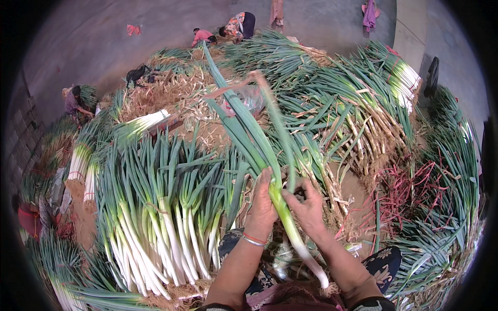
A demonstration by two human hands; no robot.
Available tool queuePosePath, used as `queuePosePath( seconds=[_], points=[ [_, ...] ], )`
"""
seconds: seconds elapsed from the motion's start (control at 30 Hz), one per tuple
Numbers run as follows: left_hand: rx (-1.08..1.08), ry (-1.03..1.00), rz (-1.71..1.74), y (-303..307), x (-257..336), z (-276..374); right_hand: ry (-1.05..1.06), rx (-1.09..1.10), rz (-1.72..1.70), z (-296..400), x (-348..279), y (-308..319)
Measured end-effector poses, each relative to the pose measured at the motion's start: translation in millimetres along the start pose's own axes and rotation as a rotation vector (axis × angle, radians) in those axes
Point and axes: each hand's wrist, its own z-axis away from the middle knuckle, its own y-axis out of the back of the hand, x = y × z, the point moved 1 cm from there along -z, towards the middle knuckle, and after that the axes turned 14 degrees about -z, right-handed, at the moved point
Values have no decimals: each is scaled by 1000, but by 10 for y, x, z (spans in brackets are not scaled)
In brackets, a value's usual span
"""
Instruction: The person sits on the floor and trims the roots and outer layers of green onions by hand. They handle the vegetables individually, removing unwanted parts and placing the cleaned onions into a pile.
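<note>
A large green onion (287, 221) with a white stem and rooted base slants across my lap, its green leaves pointing away from me. Around its upper stem, where the leaves begin, my left hand (265, 196) is closed. My right hand (305, 204) pinches the lower end of a blurred green leaf (288, 147) with a dry tip, held just right of the stem. Peeled green onions (163, 233) with white stems lie side by side to my left, roots towards me.
Untrimmed green onions (362, 124) are heaped ahead and to the right. Red ties (412, 194) lie tangled at the right. Bound bundles (79, 163) lie at the left, dry peelings (155, 97) ahead. Several people (202, 36) work farther off.
</note>
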Motion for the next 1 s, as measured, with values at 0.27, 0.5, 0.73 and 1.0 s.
queuePosePath(
  seconds=[0.27, 0.5, 0.73, 1.0],
  points=[
    [150, 65, 155, 183, 370, -71, -287, -112, -172, 928, -302, 616],
    [104, 56, 24, 162, 335, -24, -311, -71, -404, 1339, -465, 1141],
    [151, -25, 100, 482, 508, -304, -302, 119, -506, 1563, -674, 1413],
    [201, 61, 55, 549, 185, -434, -152, 137, -266, 1748, -638, 1574]
  ],
)
